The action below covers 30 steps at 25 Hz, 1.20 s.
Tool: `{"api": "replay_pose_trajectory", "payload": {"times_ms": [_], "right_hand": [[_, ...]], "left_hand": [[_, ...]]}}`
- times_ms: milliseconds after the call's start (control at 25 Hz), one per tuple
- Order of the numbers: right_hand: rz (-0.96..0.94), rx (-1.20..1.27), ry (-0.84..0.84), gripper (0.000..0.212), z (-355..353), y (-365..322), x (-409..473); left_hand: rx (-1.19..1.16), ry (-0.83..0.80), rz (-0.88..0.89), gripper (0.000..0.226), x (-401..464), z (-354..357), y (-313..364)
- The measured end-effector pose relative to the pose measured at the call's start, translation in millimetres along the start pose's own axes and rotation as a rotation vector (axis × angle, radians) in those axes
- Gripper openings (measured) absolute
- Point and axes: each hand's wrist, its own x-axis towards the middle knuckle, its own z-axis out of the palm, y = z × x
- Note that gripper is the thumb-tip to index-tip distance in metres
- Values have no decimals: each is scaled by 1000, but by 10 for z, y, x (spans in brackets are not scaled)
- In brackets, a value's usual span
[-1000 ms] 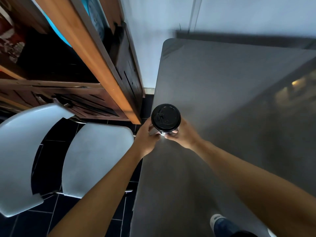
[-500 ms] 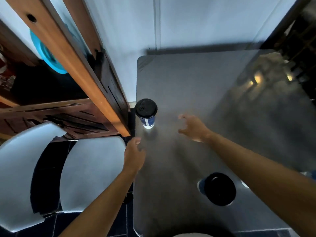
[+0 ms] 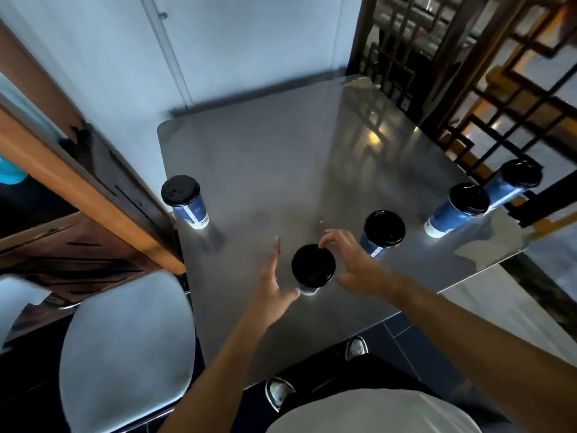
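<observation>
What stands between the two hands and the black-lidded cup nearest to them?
Nothing visible. The left hand and the right hand flank the nearest cup closely, fingers open. Just right of the right hand stands another cup, outside the gap.

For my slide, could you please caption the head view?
Left hand and right hand flank a black-lidded cup on a table.

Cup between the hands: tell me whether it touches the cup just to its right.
Apart. The head view shows the right hand in the gap separating the cup between the hands from the cup to its right.
</observation>
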Motion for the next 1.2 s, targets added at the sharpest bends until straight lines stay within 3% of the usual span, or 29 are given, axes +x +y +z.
{"api": "replay_pose_trajectory", "payload": {"times_ms": [120, 240, 400, 600, 680, 800, 960, 1200], "right_hand": [[-50, -6, -107, 68, 74, 237, -41], [-108, 105, -94, 59, 88, 339, 23], [-106, 264, -185, 54, -130, 412, 96], [57, 444, -306, 47, -276, 258, 162], [128, 487, -303, 55, -278, 184, 202], [231, 574, -231, 50, -246, 108, 235], [346, 656, -95, 38, -194, 89, 277], [347, 614, -84, 44, -186, 24, 344]], "left_hand": [[-53, 8, 66, 105, -77, 254, 162], [-90, 104, 44, 91, -140, 407, 292], [-170, 250, -118, 80, -216, 538, 595], [-569, 428, -287, 43, -362, 700, 1112], [-807, 509, -281, 47, -316, 807, 1307], [-1059, 468, -411, 55, -306, 821, 1537], [-1064, 500, -454, 53, -274, 790, 1539], [-1034, 456, -463, 51, -260, 681, 1497]]}}
